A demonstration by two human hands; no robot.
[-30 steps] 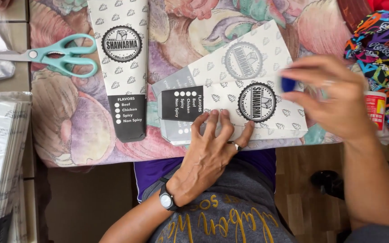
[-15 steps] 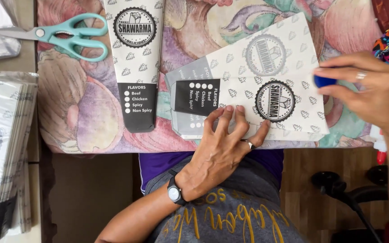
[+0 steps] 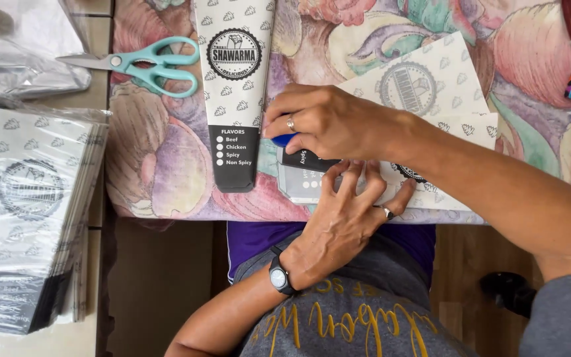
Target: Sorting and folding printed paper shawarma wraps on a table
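Paper sleeve blank (image 3: 431, 99) lying on floral cloth (image 3: 160, 165), left hand (image 3: 348, 221) pinning it, fingers spread flat. Right hand (image 3: 325, 122) pinching blue-tipped stick (image 3: 284, 139), probably glue. I'm flagging risk: sheet skewing if pressure is slipping, smearing.

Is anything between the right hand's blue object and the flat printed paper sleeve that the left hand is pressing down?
Nothing visible does. The right hand holds the small blue object right at the upper left edge of the paper sleeve, and the left hand lies flat on the sleeve's lower edge, beside that spot and not across it.
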